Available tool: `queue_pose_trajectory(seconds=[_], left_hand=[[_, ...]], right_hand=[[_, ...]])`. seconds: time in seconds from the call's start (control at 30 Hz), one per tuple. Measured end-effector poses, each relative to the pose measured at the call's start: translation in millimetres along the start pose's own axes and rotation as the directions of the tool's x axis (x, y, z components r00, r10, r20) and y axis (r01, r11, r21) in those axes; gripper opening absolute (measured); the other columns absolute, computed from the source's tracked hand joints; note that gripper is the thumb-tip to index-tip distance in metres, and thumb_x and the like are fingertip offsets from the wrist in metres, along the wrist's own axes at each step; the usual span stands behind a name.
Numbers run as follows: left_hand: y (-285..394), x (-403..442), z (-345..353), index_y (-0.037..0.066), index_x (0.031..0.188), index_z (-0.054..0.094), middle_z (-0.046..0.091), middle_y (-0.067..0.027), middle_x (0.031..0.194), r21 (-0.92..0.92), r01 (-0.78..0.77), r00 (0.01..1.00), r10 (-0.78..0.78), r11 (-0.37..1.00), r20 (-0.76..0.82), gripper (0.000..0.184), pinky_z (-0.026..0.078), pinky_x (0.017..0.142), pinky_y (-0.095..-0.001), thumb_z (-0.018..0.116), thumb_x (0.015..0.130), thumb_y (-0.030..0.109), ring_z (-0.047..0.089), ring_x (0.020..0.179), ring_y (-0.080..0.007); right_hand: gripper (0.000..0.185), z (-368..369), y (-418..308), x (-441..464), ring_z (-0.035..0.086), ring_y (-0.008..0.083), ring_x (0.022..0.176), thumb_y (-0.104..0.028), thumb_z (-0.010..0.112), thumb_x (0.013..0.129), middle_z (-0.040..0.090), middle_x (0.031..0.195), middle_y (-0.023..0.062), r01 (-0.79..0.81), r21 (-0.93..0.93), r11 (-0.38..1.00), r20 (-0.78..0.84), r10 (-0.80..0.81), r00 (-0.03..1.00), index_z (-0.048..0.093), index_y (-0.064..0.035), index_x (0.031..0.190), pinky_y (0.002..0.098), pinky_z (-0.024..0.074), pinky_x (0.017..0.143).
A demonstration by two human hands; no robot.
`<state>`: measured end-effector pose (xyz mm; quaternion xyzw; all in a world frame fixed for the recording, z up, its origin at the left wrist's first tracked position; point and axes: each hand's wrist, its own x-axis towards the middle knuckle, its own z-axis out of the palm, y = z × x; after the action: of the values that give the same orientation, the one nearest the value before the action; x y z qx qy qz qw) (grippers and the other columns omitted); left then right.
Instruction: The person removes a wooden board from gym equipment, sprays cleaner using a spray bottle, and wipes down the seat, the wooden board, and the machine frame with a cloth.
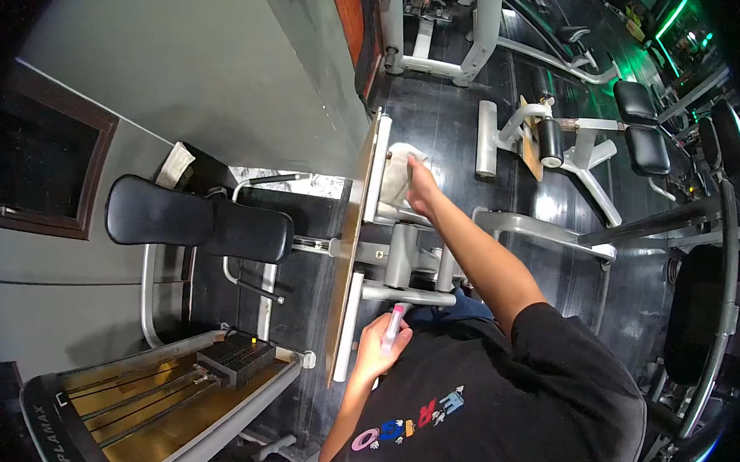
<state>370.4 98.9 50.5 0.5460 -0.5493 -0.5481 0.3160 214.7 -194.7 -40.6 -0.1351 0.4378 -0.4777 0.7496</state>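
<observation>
My left hand (380, 346) is closed around a small clear bottle with a pink top (392, 329), held close to the front of my black shirt. Farther forward, my right arm reaches out, and my right hand (421, 187) grips a whitish cloth (395, 173). The cloth lies beside the upper end of a grey metal machine frame (403, 254); whether it presses on the metal I cannot tell. Along that frame runs a thin upright panel (356, 249), seen edge-on, with pale tubes on its near side.
Left of the panel stands a machine with a black padded seat (200, 220) and a weight stack (238, 358). A white cloth-like item (176, 164) rests by the wall. To the right are a bench with black pads (641, 125) and more gym machines on dark flooring (457, 124).
</observation>
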Motion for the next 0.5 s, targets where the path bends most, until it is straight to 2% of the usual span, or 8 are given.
queue_pose_trajectory(seconds=[0.03, 0.1, 0.13, 0.17, 0.27, 0.33, 0.4, 0.5], left_hand=[[-2, 2, 1, 0.002, 0.084, 0.059, 0.059, -0.0109, 0.075, -0.003, 0.0, 1.0, 0.0, 1.0, 0.001, 0.016, 0.046, 0.063, -0.0345, 0.067, 0.08, 0.016, 0.059, 0.067, -0.0251], [-7, 6, 3, 0.002, 0.084, 0.057, 0.057, -0.006, 0.07, 0.045, -0.09, 0.996, 0.09, 0.995, -0.003, 0.017, 0.045, 0.058, -0.0295, 0.064, 0.083, 0.018, 0.058, 0.063, -0.0147], [-7, 7, 4, 0.002, 0.084, 0.057, 0.057, -0.0056, 0.07, 0.039, -0.098, 0.995, 0.098, 0.994, -0.005, 0.016, 0.046, 0.058, -0.0293, 0.064, 0.083, 0.017, 0.058, 0.062, -0.014], [-8, 7, 7, 0.002, 0.084, 0.057, 0.057, -0.0056, 0.07, 0.041, -0.09, 0.996, 0.09, 0.995, -0.012, 0.016, 0.046, 0.058, -0.0293, 0.064, 0.083, 0.017, 0.058, 0.062, -0.014], [-8, 8, 14, 0.002, 0.085, 0.058, 0.058, -0.0047, 0.071, 0.054, -0.073, 0.994, 0.077, 0.996, -0.078, 0.018, 0.046, 0.058, -0.0287, 0.064, 0.084, 0.018, 0.058, 0.063, -0.0129], [-6, 7, 21, 0.002, 0.084, 0.059, 0.06, -0.0097, 0.076, -0.002, 0.021, 0.989, -0.021, 1.0, -0.147, 0.015, 0.047, 0.065, -0.0339, 0.067, 0.078, 0.014, 0.06, 0.068, -0.0226], [-4, 8, 27, 0.002, 0.084, 0.059, 0.06, -0.0087, 0.075, -0.002, 0.043, 0.983, -0.043, 0.999, -0.178, 0.015, 0.047, 0.064, -0.0333, 0.067, 0.079, 0.013, 0.06, 0.068, -0.0207], [-1, 12, 34, 0.001, 0.085, 0.058, 0.058, -0.0058, 0.072, -0.033, 0.064, 0.973, -0.07, 0.997, -0.222, 0.013, 0.047, 0.062, -0.0308, 0.066, 0.08, 0.01, 0.059, 0.066, -0.0148]], right_hand=[[0.039, 3, -7, 14, 0.058, 0.0201, 0.11, -0.037, 0.037, 0.101, 0.058, 0.124, 0.006, 0.0, -0.003, 1.0, -0.002, 0.0, 1.0, 0.048, -0.0095, 0.127, 0.0395, 0.046, 0.092], [0.039, 20, -22, 38, 0.057, 0.0206, 0.111, -0.036, 0.038, 0.1, 0.057, 0.126, 0.0064, 0.154, 0.033, 0.987, -0.09, -0.151, 0.985, 0.05, -0.009, 0.126, 0.0388, 0.0438, 0.094], [0.037, 23, -31, 42, 0.058, 0.0186, 0.104, -0.033, 0.04, 0.1, 0.061, 0.115, 0.0067, 0.142, -0.009, 0.99, -0.048, -0.142, 0.989, 0.05, -0.0111, 0.128, 0.0356, 0.0444, 0.089], [0.037, 26, -31, 39, 0.058, 0.0186, 0.104, -0.033, 0.04, 0.1, 0.061, 0.115, 0.0067, 0.132, -0.007, 0.991, -0.044, -0.133, 0.99, 0.05, -0.0111, 0.128, 0.0356, 0.0444, 0.089], [0.032, 29, -29, 11, 0.056, 0.0138, 0.095, -0.025, 0.041, 0.1, 0.061, 0.107, 0.0047, 0.495, -0.179, 0.851, 0.036, -0.497, 0.867, 0.052, -0.0044, 0.121, 0.0298, 0.044, 0.086], [0.032, 28, -37, -25, 0.056, 0.0133, 0.095, -0.026, 0.043, 0.1, 0.062, 0.106, 0.0043, 0.465, -0.225, 0.856, 0.045, -0.468, 0.883, 0.053, -0.0036, 0.12, 0.0297, 0.0437, 0.086], [0.033, 1, -40, -30, 0.056, 0.013, 0.097, -0.028, 0.047, 0.098, 0.062, 0.107, 0.0038, 0.427, -0.292, 0.856, 0.122, -0.41, 0.904, 0.055, -0.0029, 0.117, 0.0301, 0.0428, 0.088], [0.033, -24, -53, -52, 0.058, 0.0135, 0.097, -0.03, 0.048, 0.098, 0.063, 0.107, 0.0041, 0.325, -0.256, 0.91, 0.073, -0.318, 0.945, 0.056, -0.0033, 0.116, 0.0303, 0.0438, 0.088]])
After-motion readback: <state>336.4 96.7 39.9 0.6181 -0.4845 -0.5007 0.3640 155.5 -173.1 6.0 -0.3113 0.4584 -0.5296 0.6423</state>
